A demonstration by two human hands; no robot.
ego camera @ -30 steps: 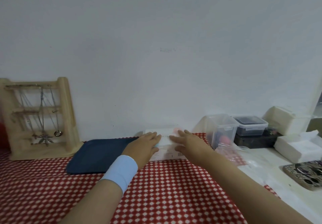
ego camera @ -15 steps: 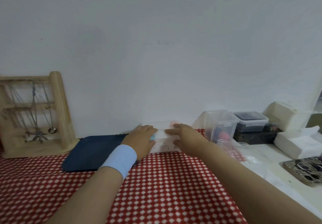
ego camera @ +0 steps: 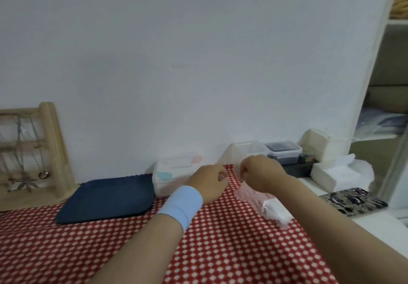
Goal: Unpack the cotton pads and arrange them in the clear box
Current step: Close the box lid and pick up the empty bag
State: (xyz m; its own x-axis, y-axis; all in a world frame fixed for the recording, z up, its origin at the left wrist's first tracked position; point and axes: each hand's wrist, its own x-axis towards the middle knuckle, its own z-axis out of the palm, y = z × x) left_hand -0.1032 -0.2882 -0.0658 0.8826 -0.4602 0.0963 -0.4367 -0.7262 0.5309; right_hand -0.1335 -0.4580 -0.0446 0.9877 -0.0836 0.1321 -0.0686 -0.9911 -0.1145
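The white cotton pad pack (ego camera: 176, 170), printed with pink and teal dots, lies against the wall on the red checked cloth (ego camera: 220, 239). My left hand (ego camera: 208, 182), with a light blue wristband, hovers just right of the pack with its fingers curled and nothing visible in them. My right hand (ego camera: 259, 173) is curled in front of the clear box (ego camera: 247, 150). It seems to pinch the top of a crumpled clear plastic bag (ego camera: 268, 204) that trails down onto the cloth. The clear box is partly hidden behind that hand.
A dark blue tray (ego camera: 106, 197) lies left of the pack, and a wooden jewellery stand (ego camera: 50, 151) stands at the far left. A lidded tub (ego camera: 283, 152), a white box (ego camera: 318, 144), tissues (ego camera: 340, 173) and a patterned phone (ego camera: 353, 200) sit on the right.
Both hands have come off the cotton pad pack and moved right. Their fingers were flat on it and are now curled. The right hand is over the plastic bag.
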